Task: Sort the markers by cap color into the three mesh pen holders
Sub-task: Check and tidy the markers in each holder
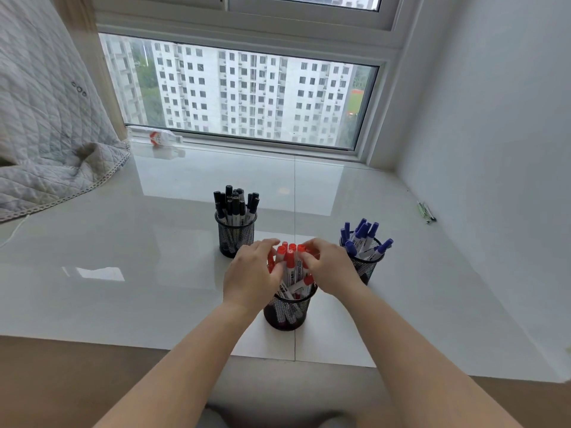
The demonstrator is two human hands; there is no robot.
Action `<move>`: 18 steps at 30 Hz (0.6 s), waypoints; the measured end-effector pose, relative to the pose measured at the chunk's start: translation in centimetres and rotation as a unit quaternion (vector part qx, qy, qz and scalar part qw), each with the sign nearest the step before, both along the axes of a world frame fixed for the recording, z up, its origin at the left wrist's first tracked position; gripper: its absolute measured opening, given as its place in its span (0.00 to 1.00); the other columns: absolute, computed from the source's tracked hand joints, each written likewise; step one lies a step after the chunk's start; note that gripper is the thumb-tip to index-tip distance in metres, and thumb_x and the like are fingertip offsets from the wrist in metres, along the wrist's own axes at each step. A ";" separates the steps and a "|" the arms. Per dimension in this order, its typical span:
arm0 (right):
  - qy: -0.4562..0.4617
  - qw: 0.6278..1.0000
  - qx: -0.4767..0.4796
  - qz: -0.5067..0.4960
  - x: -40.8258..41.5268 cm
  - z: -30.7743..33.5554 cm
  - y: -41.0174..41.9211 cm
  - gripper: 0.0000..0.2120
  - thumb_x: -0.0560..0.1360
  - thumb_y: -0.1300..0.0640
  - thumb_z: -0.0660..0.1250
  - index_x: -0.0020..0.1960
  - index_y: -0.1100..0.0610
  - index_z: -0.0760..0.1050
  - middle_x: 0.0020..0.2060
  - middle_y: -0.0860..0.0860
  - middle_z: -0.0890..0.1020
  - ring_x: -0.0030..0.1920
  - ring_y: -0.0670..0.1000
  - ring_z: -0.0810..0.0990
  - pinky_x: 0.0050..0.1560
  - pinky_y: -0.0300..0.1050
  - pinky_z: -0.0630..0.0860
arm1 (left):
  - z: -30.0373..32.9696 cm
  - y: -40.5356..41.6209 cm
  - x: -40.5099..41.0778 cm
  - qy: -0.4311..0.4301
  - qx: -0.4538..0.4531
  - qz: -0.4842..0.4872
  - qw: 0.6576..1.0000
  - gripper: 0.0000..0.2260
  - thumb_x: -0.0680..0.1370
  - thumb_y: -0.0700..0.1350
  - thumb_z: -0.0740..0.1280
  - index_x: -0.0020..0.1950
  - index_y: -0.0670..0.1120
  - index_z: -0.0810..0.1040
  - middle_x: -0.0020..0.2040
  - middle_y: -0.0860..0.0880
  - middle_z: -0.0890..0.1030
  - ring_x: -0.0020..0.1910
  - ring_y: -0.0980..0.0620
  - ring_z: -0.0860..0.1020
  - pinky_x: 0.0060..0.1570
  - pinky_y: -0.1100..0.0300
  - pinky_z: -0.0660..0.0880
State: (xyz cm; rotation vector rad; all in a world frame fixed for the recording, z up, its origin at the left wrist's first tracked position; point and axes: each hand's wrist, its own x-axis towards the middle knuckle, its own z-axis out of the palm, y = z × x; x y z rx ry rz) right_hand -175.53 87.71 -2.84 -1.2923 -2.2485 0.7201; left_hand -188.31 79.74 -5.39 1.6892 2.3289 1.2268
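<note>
Three black mesh pen holders stand on the glossy white sill. The nearest holder contains red-capped markers. My left hand and my right hand curl around this red bundle from either side, gripping it above the rim. Behind and to the left, a second holder is full of black-capped markers. At the right, the third holder contains blue-capped markers, its left part hidden by my right hand.
A quilted grey blanket lies over the sill's left end. A plastic bottle lies on its side by the window frame. A small green-and-white object lies near the right wall. The sill's front edge runs below the holders.
</note>
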 end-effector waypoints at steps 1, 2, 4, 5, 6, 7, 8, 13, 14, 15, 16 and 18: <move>-0.004 1.000 0.002 -0.003 0.0 0.0 0.0 0.14 0.77 0.51 0.63 0.59 0.56 0.76 0.53 0.51 0.82 0.52 0.51 0.79 0.54 0.48 0.77 | 0.0 0.2 -0.1 -0.006 -0.008 -0.004 1.000 0.14 0.76 0.50 0.65 0.61 0.51 0.75 0.52 0.53 0.80 0.51 0.52 0.74 0.46 0.59 0.72; -0.008 1.000 0.002 -0.006 0.0 0.0 -0.1 0.14 0.76 0.51 0.63 0.59 0.56 0.76 0.52 0.51 0.82 0.51 0.51 0.79 0.53 0.47 0.77 | 0.0 0.4 -0.1 -0.010 -0.013 -0.007 1.000 0.13 0.76 0.50 0.64 0.59 0.50 0.76 0.51 0.52 0.80 0.50 0.52 0.74 0.46 0.60 0.71; -0.029 1.000 0.005 -0.006 -0.2 0.0 -0.2 0.14 0.76 0.50 0.63 0.57 0.56 0.76 0.50 0.52 0.82 0.50 0.52 0.79 0.50 0.46 0.75 | 0.0 0.7 -0.2 -0.013 -0.016 -0.009 1.000 0.10 0.76 0.50 0.64 0.56 0.50 0.77 0.49 0.52 0.80 0.48 0.52 0.75 0.44 0.61 0.71; -0.049 0.999 0.011 -0.004 -0.4 0.1 -0.2 0.13 0.76 0.50 0.62 0.55 0.57 0.76 0.49 0.52 0.81 0.50 0.53 0.79 0.49 0.46 0.75 | 0.0 0.7 -0.2 -0.010 -0.018 -0.010 1.000 0.10 0.76 0.50 0.64 0.55 0.49 0.77 0.48 0.52 0.80 0.47 0.52 0.75 0.43 0.61 0.70; -0.068 0.998 0.019 -0.004 -0.5 0.2 -0.3 0.12 0.76 0.50 0.61 0.54 0.57 0.76 0.48 0.53 0.81 0.49 0.54 0.79 0.48 0.46 0.74 | 0.0 0.8 -0.2 -0.005 -0.020 -0.010 1.000 0.09 0.76 0.50 0.64 0.54 0.49 0.78 0.47 0.52 0.79 0.47 0.52 0.75 0.43 0.62 0.69; -0.079 0.997 0.026 -0.004 -0.6 0.4 -0.3 0.12 0.77 0.51 0.61 0.52 0.57 0.76 0.48 0.53 0.81 0.49 0.54 0.79 0.47 0.47 0.75 | 0.0 0.8 -0.2 -0.001 -0.022 -0.010 1.000 0.09 0.76 0.51 0.64 0.53 0.49 0.78 0.46 0.52 0.79 0.47 0.51 0.75 0.42 0.62 0.68; -0.078 0.996 0.030 -0.006 -0.5 0.5 -0.4 0.11 0.77 0.51 0.61 0.52 0.57 0.76 0.47 0.53 0.81 0.48 0.54 0.78 0.47 0.47 0.75 | 0.1 0.8 -0.2 -0.002 -0.024 -0.011 1.000 0.09 0.76 0.51 0.65 0.53 0.48 0.78 0.45 0.51 0.78 0.47 0.51 0.74 0.42 0.62 0.67; 0.050 0.998 0.039 -0.019 0.4 1.6 -0.7 0.07 0.75 0.52 0.64 0.49 0.54 0.76 0.42 0.47 0.80 0.42 0.49 0.79 0.43 0.43 0.74 | 1.3 0.4 -0.4 -0.073 0.026 -0.010 0.997 0.09 0.74 0.50 0.69 0.52 0.48 0.81 0.46 0.52 0.75 0.47 0.53 0.74 0.45 0.62 0.69; 0.074 0.996 0.047 -0.023 0.7 1.8 -0.7 0.06 0.75 0.52 0.64 0.49 0.53 0.76 0.40 0.45 0.79 0.40 0.47 0.79 0.40 0.39 0.72 | 1.6 0.2 -0.4 -0.088 0.044 -0.008 0.995 0.09 0.74 0.50 0.69 0.51 0.49 0.81 0.46 0.54 0.74 0.46 0.54 0.74 0.43 0.64 0.68; 0.093 0.994 0.056 -0.027 0.9 2.1 -0.7 0.06 0.75 0.52 0.65 0.49 0.53 0.76 0.40 0.44 0.79 0.39 0.46 0.78 0.39 0.36 0.70 | 2.0 0.0 -0.4 -0.102 0.063 -0.007 0.993 0.08 0.73 0.50 0.70 0.50 0.50 0.81 0.45 0.55 0.73 0.44 0.56 0.73 0.41 0.65 0.68; 0.109 0.992 0.065 -0.029 1.2 2.4 -0.7 0.06 0.75 0.52 0.65 0.49 0.53 0.76 0.40 0.44 0.79 0.39 0.45 0.78 0.39 0.35 0.69 | 2.4 -0.2 -0.3 -0.113 0.081 -0.005 0.990 0.07 0.73 0.50 0.70 0.49 0.51 0.82 0.43 0.57 0.72 0.42 0.58 0.73 0.39 0.67 0.68; 0.144 0.986 0.075 -0.030 1.5 3.1 -0.6 0.05 0.75 0.52 0.65 0.48 0.52 0.76 0.40 0.44 0.79 0.40 0.44 0.78 0.39 0.35 0.70 | 3.2 -0.5 -0.2 -0.127 0.111 -0.003 0.986 0.05 0.73 0.50 0.71 0.48 0.52 0.81 0.41 0.58 0.71 0.39 0.61 0.73 0.37 0.68 0.69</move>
